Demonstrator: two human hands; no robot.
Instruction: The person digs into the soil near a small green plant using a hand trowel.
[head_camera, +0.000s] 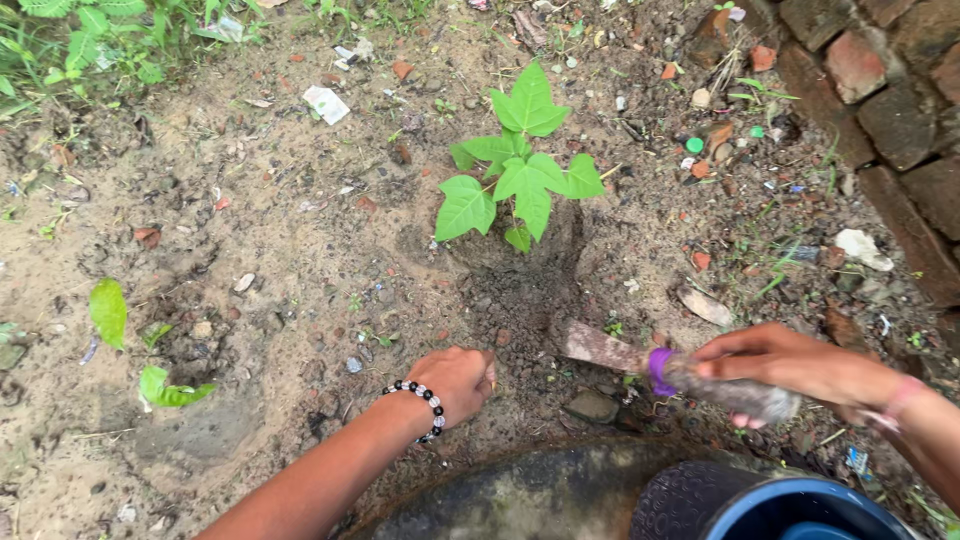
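Observation:
A small green sapling (518, 165) with broad lobed leaves stands in loose dark soil (520, 290). My left hand (455, 380), a black-and-white bead bracelet on its wrist, rests fingers down on the soil just below the plant. My right hand (800, 365) grips a mud-coated digging tool (660, 372) with a purple band on its handle. The tool's flat blade (600, 347) touches the ground to the right of the left hand.
A brick wall (890, 120) runs along the upper right. A dark rounded container (560, 495) and a blue-rimmed bucket (790, 505) sit at the bottom edge. Small seedlings (150, 380) grow at left; stones, brick chips and litter are scattered about.

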